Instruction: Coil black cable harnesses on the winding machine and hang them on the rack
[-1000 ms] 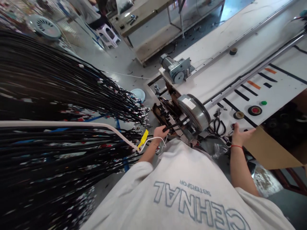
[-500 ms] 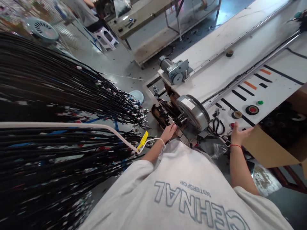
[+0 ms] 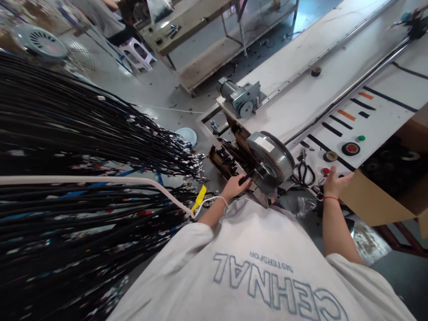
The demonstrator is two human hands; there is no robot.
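Note:
My left hand grips the end of a black cable right at the mouth of a round grey machine head at the near end of the long white bench. A white cord loops around that wrist. My right hand, with a red string on the wrist, holds the edge of a brown cardboard box flap just below a red push button. My white printed T-shirt fills the bottom of the view.
A thick rack of black wire harnesses hangs at the left, with a white bar and a yellow tag. Scissors, tape rolls and a green button lie on the bench. Another person and a stool are at the far top left.
My left hand has slid right along the black cable, up to the machine head. My right hand stays on the box flap. The view has shifted slightly.

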